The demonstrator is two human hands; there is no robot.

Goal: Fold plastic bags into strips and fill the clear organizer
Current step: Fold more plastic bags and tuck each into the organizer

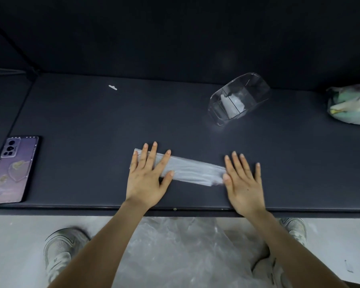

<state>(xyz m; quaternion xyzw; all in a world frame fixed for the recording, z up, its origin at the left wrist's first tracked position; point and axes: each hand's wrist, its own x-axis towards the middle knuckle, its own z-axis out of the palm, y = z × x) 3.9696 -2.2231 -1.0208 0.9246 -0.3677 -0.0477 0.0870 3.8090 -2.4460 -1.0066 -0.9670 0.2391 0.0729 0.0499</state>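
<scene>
On the matte dark table (92, 121), left hand (147, 179) and right hand (243, 183) press flat a crinkled translucent bag strip (193, 170)

Folded bag strip (191, 170): left end covered by the left hand (148, 175), right tip partly behind the right hand (242, 183).
Printed bag (350, 104): cut off by the right edge.
Phone (13, 169): near corner cut off at the left edge.
White scrap (112, 87): too small to identify.
Clear organizer (239, 98): white contents indistinct.

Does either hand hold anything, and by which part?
Nothing is gripped. The left hand presses flat on the left end of the folded translucent plastic bag strip; the right hand lies flat at its right end.
</scene>
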